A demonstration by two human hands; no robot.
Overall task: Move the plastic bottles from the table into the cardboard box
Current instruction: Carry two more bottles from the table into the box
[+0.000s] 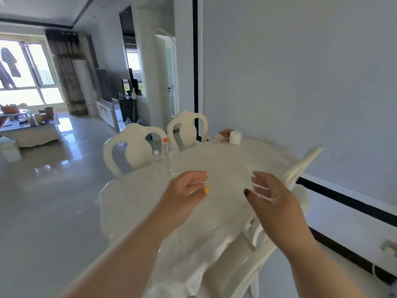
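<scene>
**Both hands up over the table, bottles off to my left**

So here's where I'm at: my left hand [184, 190] is out over the white table [225, 168], fingers loosely curled but nothing in it, thumb with the yellow nail poking toward the middle. My right hand [272, 196] is up beside it, fingers spread wide, palm facing in toward the other hand, dark red nail on the thumb. Both empty, neither touching the tabletop as far as I can tell, and there's a clear gap between them.

The plastic bottles [165, 162] are standing upright in a little cluster near the table's left edge, just past my left hand. They're clear so they kinda melt into the white top. One has an orange cap [165, 140] and is the tallest, one next to it has a white cap [156, 152], and there's at least one more beside those, but it's too blurry to count for sure.

Two white chairs [133, 145] are tucked in on the far left side behind the bottles, and another chair [300, 166] sits on the right by the wall. At the far end of the table there's a white roll of tissue [235, 137] with some snack packet [225, 133] right next to it.

Can't see the cardboard box from this angle
</scene>
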